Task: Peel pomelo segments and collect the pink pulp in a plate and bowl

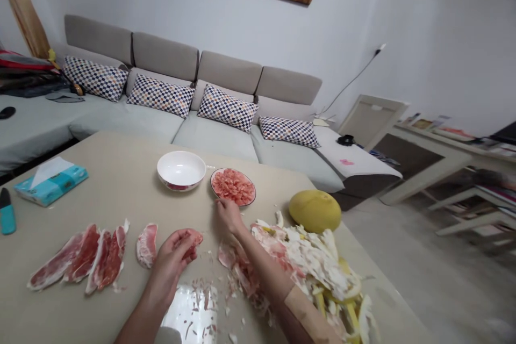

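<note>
My left hand (172, 253) is closed around a small piece of pink pomelo flesh (197, 237), which shows at its fingertips above the table. My right hand (228, 217) is at the near-left rim of a dark-edged plate (254, 193), its fingers curled together; what they pinch, if anything, is hidden. Peeled pomelo pulp (233, 185) covers that plate. Just left of my left hand lies one pomelo segment (147, 245) with its membrane on. Farther left, several more segments (86, 258) lie in a row. Under my right forearm spreads a heap of pith and membrane scraps (310, 258).
A white bowl (181, 171) stands left of the plate. A whole yellow pomelo (315, 210) sits by the table's right edge. At the far left are a tissue pack (52, 183) and a teal-handled knife (7, 217). Small crumbs dot the table (121, 166); a sofa (213, 129) stands behind.
</note>
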`<state>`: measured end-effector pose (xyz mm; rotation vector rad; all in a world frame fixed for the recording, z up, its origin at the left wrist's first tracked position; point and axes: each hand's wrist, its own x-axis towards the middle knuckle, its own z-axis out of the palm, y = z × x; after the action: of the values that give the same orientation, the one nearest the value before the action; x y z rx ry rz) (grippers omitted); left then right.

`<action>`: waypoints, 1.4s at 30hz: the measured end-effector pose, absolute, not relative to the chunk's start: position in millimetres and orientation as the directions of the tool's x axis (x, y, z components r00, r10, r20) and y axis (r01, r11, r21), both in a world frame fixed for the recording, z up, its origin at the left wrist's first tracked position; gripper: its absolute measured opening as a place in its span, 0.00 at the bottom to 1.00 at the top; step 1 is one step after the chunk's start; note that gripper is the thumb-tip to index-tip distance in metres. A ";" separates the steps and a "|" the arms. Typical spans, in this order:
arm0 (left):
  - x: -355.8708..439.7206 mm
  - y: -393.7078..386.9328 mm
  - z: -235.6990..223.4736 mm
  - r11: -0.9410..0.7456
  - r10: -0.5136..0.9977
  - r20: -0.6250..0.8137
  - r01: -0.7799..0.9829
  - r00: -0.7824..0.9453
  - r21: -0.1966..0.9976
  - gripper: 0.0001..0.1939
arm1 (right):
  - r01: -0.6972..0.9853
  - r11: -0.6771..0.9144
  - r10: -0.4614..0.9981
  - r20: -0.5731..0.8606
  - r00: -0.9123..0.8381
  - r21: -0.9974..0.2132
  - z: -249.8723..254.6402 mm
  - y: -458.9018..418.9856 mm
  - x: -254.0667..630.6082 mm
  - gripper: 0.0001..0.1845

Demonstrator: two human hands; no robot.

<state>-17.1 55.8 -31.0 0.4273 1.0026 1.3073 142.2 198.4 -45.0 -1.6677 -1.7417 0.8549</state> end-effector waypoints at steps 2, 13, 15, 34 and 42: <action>-17.2 55.6 -30.3 0.264 0.930 -0.363 -0.588 -0.055 0.764 0.20 | 0.590 -0.042 0.999 -0.046 0.008 -0.806 -42.3 209.5 149.0 0.17; -21.1 57.3 -34.6 0.257 0.930 -0.363 -0.590 -0.066 0.766 0.19 | 0.141 -0.314 0.949 -0.316 0.004 -0.939 -34.0 258.2 56.8 0.18; -21.5 57.4 -33.3 0.254 0.928 -0.364 -0.589 -0.075 0.767 0.19 | 0.098 -0.353 0.935 -0.354 0.012 -0.930 -32.7 264.8 47.5 0.18; -11.7 42.9 -18.0 0.275 0.948 -0.311 -0.650 0.063 0.709 0.13 | 0.029 -0.266 0.963 -0.264 0.061 -0.964 -24.7 107.0 159.0 0.36; -7.4 43.0 -15.0 0.231 0.970 -0.234 -0.538 0.064 0.811 0.16 | 0.117 0.001 0.963 -0.030 -0.267 -0.993 -5.6 60.5 152.3 0.17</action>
<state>-7.4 43.0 -15.0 0.6120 0.8923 1.2529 152.3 60.5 -5.6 -1.1663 -1.4904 1.3616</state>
